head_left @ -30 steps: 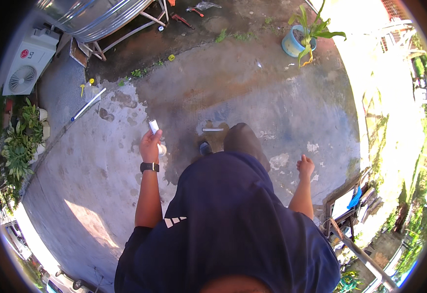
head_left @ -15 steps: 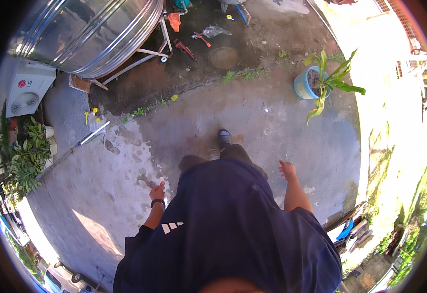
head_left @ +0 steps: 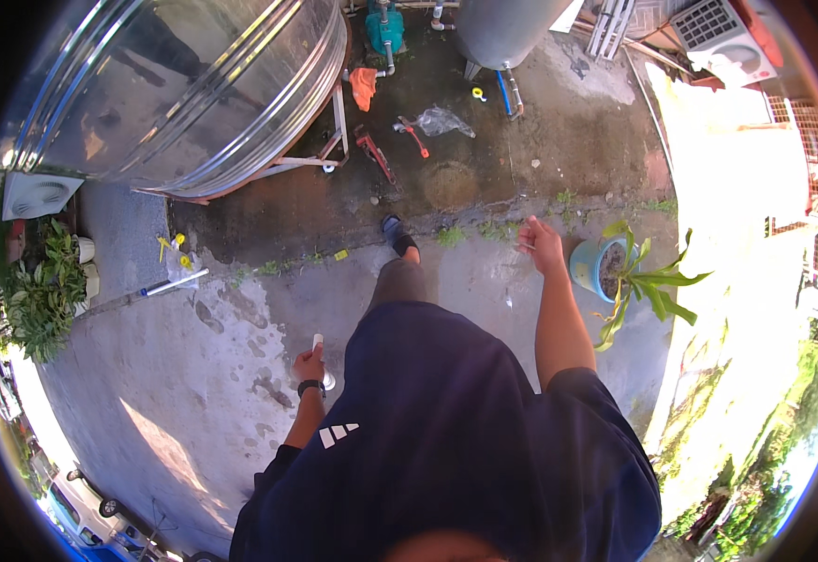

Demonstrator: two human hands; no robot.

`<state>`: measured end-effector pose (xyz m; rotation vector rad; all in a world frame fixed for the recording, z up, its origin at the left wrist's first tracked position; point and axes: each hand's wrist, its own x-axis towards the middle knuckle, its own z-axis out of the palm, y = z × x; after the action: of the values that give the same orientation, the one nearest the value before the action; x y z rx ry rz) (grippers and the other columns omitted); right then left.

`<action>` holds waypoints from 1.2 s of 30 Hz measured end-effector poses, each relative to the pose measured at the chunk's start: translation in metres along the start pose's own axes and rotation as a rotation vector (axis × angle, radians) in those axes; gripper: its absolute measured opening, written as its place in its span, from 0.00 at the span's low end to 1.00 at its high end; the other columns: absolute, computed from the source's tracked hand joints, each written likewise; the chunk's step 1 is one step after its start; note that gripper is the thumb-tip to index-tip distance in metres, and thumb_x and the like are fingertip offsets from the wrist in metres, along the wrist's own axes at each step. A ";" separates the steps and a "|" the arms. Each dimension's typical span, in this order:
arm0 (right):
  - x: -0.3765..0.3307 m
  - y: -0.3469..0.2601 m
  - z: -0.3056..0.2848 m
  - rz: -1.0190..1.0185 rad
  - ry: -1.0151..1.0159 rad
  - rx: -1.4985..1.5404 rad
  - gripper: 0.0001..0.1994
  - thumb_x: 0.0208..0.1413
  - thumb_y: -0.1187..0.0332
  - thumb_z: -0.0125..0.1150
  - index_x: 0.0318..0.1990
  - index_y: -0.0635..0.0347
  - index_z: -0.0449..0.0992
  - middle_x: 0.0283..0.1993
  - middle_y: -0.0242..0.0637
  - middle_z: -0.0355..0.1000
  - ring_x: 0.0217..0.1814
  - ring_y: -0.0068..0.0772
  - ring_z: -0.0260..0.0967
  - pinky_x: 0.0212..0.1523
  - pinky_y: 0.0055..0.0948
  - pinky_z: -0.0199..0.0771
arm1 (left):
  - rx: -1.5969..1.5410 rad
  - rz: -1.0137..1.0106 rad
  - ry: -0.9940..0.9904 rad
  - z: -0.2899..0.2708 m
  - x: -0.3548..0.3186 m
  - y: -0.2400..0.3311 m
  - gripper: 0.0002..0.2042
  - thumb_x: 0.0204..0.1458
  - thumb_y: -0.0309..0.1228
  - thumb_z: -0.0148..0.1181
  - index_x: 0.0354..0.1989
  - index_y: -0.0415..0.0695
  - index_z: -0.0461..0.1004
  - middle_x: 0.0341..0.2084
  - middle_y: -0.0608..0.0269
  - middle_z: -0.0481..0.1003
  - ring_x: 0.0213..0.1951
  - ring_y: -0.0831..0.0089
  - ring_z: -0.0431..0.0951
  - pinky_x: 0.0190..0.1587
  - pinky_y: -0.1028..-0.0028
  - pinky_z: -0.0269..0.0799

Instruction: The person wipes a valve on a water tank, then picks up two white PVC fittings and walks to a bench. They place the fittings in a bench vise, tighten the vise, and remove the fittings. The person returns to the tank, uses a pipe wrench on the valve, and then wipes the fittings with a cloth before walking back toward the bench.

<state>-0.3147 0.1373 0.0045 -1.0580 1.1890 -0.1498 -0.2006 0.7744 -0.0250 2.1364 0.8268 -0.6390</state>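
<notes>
Reads to me like walking while carrying, one foot out in front, so I'd sort the ground first. The concrete floor (head_left: 165,365) gives decent open room, but a weedy crack crosses it and the far part looks darker, maybe damp, so plant feet flat. The big steel tank (head_left: 193,84) bulges in from the far left, and its metal frame (head_left: 339,122) sticks out underneath; leave slack there. Potted plant (head_left: 605,270) is on the right, leaves spilling outward, so tuck that elbow. The widest lane seems to be between frame and pot. Long white pipe (head_left: 175,282) lies well off left; the red wrench (head_left: 376,157) and clear plastic bag (head_left: 444,121) lie ahead, so go around those.

Right hand (head_left: 542,245) is near the pot, grip released, fingers loosely curled on nothing. Left hand (head_left: 309,362) has its grip around a short white tube (head_left: 318,342), end poking past the fingers, down beside the body. There's a white rim (head_left: 329,381) by the wrist; can't tell if it's one piece. I'd hold it snug, away from the leg.
</notes>
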 end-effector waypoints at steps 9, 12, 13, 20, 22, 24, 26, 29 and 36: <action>0.102 -0.031 0.062 0.350 0.220 -0.487 0.16 0.59 0.57 0.64 0.41 0.62 0.79 0.30 0.36 0.77 0.25 0.29 0.72 0.21 0.32 0.70 | -0.127 0.150 -0.054 0.056 0.040 0.261 0.22 0.51 0.41 0.74 0.42 0.34 0.75 0.26 0.61 0.78 0.23 0.75 0.77 0.28 0.74 0.72; 0.193 -0.062 0.114 0.197 0.209 -0.509 0.17 0.58 0.56 0.63 0.32 0.65 0.80 0.25 0.36 0.76 0.20 0.28 0.70 0.19 0.30 0.68 | -0.137 0.191 -0.001 0.071 0.034 0.318 0.20 0.52 0.38 0.73 0.42 0.36 0.75 0.25 0.63 0.77 0.23 0.76 0.76 0.28 0.75 0.71; 0.229 -0.070 0.137 0.227 0.165 -0.565 0.20 0.58 0.55 0.63 0.29 0.67 0.80 0.23 0.35 0.76 0.20 0.27 0.70 0.20 0.30 0.69 | -0.151 0.238 0.034 0.080 0.030 0.326 0.19 0.52 0.37 0.73 0.42 0.36 0.75 0.25 0.64 0.77 0.23 0.77 0.76 0.28 0.75 0.71; 0.499 -0.040 0.390 -0.052 -0.226 -0.957 0.17 0.54 0.51 0.64 0.41 0.54 0.83 0.40 0.46 0.81 0.45 0.48 0.80 0.47 0.42 0.78 | 0.042 -0.060 0.176 0.174 -0.015 0.258 0.18 0.52 0.36 0.73 0.40 0.35 0.74 0.26 0.62 0.76 0.25 0.74 0.75 0.29 0.72 0.72; 0.562 -0.020 0.460 -0.169 -0.185 -0.893 0.20 0.54 0.50 0.64 0.48 0.53 0.83 0.46 0.48 0.80 0.51 0.51 0.78 0.54 0.43 0.76 | 0.099 -0.180 0.219 0.194 -0.035 0.225 0.17 0.54 0.36 0.70 0.39 0.34 0.73 0.27 0.61 0.75 0.26 0.74 0.74 0.30 0.71 0.72; 0.617 -0.003 0.521 -0.144 -0.064 -1.013 0.31 0.51 0.51 0.67 0.61 0.55 0.74 0.57 0.49 0.76 0.60 0.50 0.73 0.60 0.38 0.73 | 0.135 -0.300 0.274 0.212 -0.048 0.196 0.16 0.56 0.36 0.67 0.39 0.34 0.72 0.28 0.60 0.74 0.27 0.73 0.73 0.32 0.70 0.72; 0.659 0.005 0.567 -0.264 0.027 -0.793 0.36 0.44 0.55 0.73 0.61 0.61 0.71 0.51 0.50 0.78 0.52 0.44 0.79 0.52 0.38 0.78 | 0.105 -0.514 0.344 0.219 -0.067 0.181 0.15 0.58 0.35 0.65 0.39 0.33 0.72 0.28 0.60 0.73 0.28 0.72 0.72 0.34 0.69 0.72; 0.680 0.001 0.598 -0.068 -0.064 -0.510 0.21 0.48 0.57 0.70 0.46 0.62 0.79 0.34 0.44 0.80 0.28 0.36 0.78 0.31 0.34 0.77 | 0.154 -0.500 0.372 0.222 -0.075 0.184 0.15 0.60 0.35 0.62 0.38 0.33 0.71 0.28 0.59 0.73 0.30 0.71 0.72 0.35 0.69 0.72; 0.592 -0.094 0.511 -0.327 -0.473 -0.381 0.12 0.56 0.61 0.67 0.34 0.61 0.80 0.34 0.34 0.78 0.39 0.26 0.76 0.41 0.25 0.72 | -0.004 -0.281 0.305 0.239 -0.028 0.275 0.13 0.60 0.31 0.63 0.45 0.34 0.70 0.31 0.59 0.75 0.29 0.75 0.74 0.32 0.74 0.72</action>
<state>0.3870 0.0333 -0.3383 -1.5217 0.6208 0.0774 -0.0625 0.4363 -0.0234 2.1633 1.3087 -0.4525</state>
